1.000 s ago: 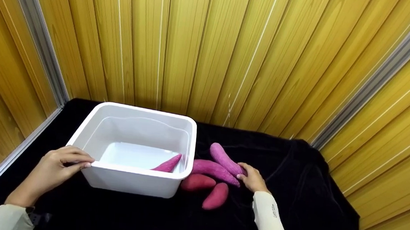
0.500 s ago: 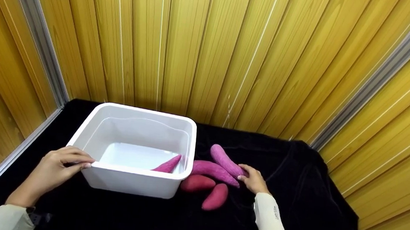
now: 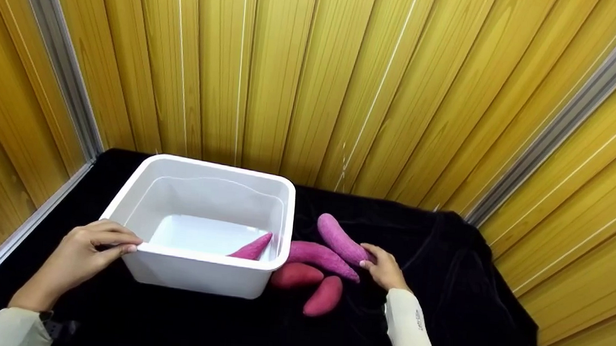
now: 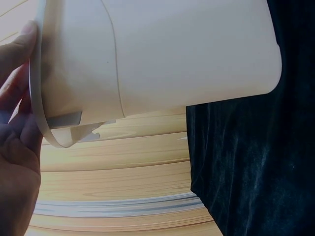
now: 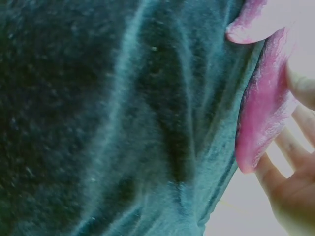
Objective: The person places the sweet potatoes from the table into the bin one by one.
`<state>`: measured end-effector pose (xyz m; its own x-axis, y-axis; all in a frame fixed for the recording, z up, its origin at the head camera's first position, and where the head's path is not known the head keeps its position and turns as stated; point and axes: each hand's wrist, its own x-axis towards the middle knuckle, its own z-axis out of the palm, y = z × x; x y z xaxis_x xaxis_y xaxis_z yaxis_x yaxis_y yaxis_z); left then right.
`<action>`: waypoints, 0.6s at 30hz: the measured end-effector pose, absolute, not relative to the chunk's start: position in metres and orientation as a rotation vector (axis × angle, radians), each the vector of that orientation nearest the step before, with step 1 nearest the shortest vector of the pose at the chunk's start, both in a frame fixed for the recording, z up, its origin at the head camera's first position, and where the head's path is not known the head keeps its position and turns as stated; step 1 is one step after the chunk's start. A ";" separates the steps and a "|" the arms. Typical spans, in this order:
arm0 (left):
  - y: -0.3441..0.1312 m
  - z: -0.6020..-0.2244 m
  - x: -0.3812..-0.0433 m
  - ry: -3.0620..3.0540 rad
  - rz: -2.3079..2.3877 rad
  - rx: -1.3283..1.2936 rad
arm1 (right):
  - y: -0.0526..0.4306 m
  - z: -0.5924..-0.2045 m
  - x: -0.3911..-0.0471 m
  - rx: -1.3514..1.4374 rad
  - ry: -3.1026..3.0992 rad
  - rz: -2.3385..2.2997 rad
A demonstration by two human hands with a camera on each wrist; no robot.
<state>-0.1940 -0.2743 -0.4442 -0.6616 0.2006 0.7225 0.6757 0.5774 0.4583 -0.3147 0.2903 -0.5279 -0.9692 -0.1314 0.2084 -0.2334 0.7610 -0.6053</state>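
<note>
At its near left corner, my left hand (image 3: 94, 247) pinches the rim of a white plastic tub (image 3: 196, 271); the left wrist view shows the thumb (image 4: 24, 42) on one side of that rim. A long purple sweet potato (image 3: 251, 248) lies inside the tub. My right hand (image 3: 385, 268) grips the near end of a lighter purple sweet potato (image 3: 339, 236), between thumb and fingers. Just left of it a second long purple sweet potato (image 3: 323, 258) rests on the cloth, its left end hidden by the tub.
Two smaller red sweet potatoes (image 3: 298, 276) lie beside the tub's right wall. Black cloth (image 3: 458, 295) covers the table. Yellow wood-look panels (image 3: 272, 71) enclose the back and both sides, with grey metal strips at the corners.
My right hand has shifted slightly to the right with the lighter sweet potato, whose far end has come up a little. The left hand and the tub stay put.
</note>
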 end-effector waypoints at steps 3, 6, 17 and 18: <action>-0.274 -0.444 -0.193 -2.193 -0.999 -0.689 | 0.290 -0.522 -0.314 0.275 -2.811 0.991; -0.274 -0.443 -0.192 -2.200 -1.003 -0.681 | 0.290 -0.517 -0.314 0.286 -2.820 0.970; -0.274 -0.444 -0.192 -2.191 -1.006 -0.686 | 0.291 -0.498 -0.313 0.278 -2.866 0.941; -0.274 -0.444 -0.192 -2.192 -1.007 -0.686 | 0.291 -0.496 -0.312 0.283 -2.868 0.935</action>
